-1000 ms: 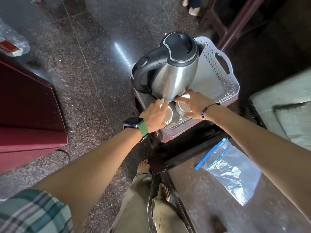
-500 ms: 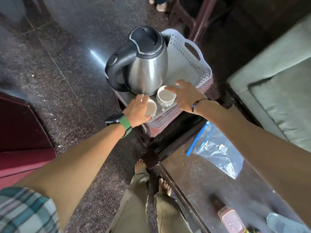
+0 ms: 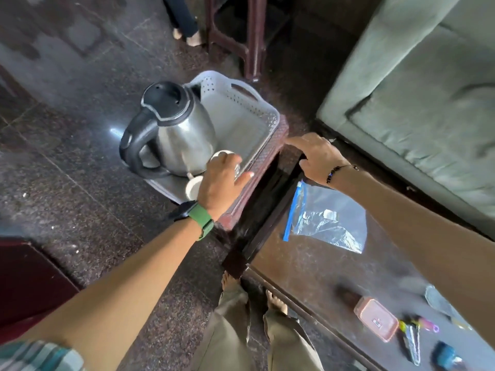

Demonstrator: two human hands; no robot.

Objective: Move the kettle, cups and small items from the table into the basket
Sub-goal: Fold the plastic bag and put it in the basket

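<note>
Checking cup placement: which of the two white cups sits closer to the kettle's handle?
The lower cup, showing left of the left hand; the other cup sits farther up against the kettle body.

We see a dark smartwatch on a green strap around the left wrist, and a thin bracelet of dark beads with a few blue ones on the right wrist. A plaid short sleeve in teal, grey and pink covers the left upper arm. Below, khaki trousers end above bare feet.

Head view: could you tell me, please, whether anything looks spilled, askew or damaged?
Nothing stands out. The kettle stands upright in the basket beside two upright cups, and no spill shows. The table's far end is too blurred to judge.
</note>
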